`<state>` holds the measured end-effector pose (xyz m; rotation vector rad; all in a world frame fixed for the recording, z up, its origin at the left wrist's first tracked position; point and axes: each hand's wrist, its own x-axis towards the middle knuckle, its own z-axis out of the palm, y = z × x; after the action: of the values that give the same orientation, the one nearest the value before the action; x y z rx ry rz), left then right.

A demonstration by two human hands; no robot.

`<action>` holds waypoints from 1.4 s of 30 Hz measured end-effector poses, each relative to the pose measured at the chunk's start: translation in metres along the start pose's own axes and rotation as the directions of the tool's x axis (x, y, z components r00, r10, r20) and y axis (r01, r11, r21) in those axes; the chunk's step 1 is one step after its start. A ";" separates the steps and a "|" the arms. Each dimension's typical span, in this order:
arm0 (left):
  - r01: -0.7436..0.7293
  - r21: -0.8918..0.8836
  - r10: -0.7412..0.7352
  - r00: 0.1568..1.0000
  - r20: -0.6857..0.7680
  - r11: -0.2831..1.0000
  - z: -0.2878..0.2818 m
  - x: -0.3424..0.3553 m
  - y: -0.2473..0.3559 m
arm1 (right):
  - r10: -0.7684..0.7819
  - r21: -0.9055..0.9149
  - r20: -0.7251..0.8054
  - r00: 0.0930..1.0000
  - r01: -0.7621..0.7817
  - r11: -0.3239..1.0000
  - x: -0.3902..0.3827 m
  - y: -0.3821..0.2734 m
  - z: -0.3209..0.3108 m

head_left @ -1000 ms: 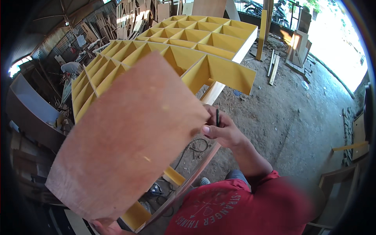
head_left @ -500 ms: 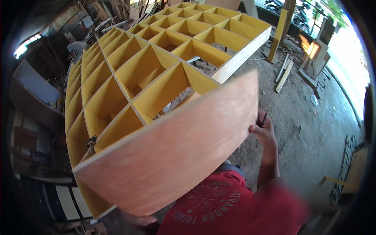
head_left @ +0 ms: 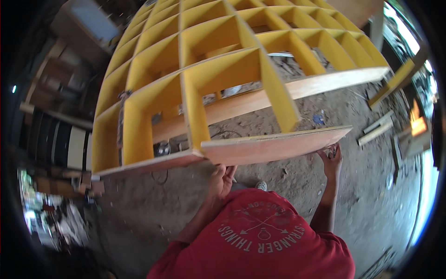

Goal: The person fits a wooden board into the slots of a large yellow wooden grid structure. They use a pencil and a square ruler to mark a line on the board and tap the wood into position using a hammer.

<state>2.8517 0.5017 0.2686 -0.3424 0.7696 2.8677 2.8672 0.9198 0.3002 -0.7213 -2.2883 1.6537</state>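
A plywood panel [head_left: 274, 148] with a reddish-brown face is held on edge in front of the yellow grid frame [head_left: 195, 111]. My left hand [head_left: 222, 180] grips its lower edge near the left end. At the right end, my right hand [head_left: 331, 162] has its fingers closed on the lower edge. A thin dark stick shows by the right fingers, too small to name. The panel's left end meets or nearly meets the end of another front panel [head_left: 153, 166] on the frame's front left. Beside an upright at the left, a hammer-like tool [head_left: 122, 104] rests, partly hidden.
A pale board [head_left: 334, 83] runs along the frame's right side. Loose timber strips [head_left: 377, 128] lie on the dirt floor, near a post [head_left: 397, 83]. Wood offcuts [head_left: 69, 183] are piled at the left. A large box-like cabinet [head_left: 83, 28] stands at the back left.
The plywood panel has swung from a broad tilted position across the frame's front left to the right, now lying nearly level along the front. Both hands still hold it. My view has shifted too.
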 end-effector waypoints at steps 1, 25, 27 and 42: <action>0.025 -0.012 -0.025 1.000 -0.011 1.000 -0.008 0.005 -0.003 | -0.042 -0.008 -0.023 0.999 0.042 0.999 0.000 0.002 0.004; 0.015 -0.052 -0.020 0.995 -0.097 0.999 -0.025 0.024 -0.004 | -0.190 -0.233 -0.099 0.977 0.163 0.959 0.021 -0.031 0.039; -0.010 -0.036 0.007 0.997 -0.082 0.999 -0.029 0.025 -0.002 | -0.179 -0.251 -0.107 0.978 0.148 0.957 0.023 -0.032 0.041; -0.133 0.031 0.136 0.939 -0.315 0.991 -0.030 0.023 0.001 | -0.134 -0.187 -0.109 0.985 0.112 0.976 0.051 -0.020 0.046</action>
<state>2.8350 0.4878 0.2376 -0.7938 0.8881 2.9739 2.7975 0.9033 0.2981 -0.6817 -2.3648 1.3246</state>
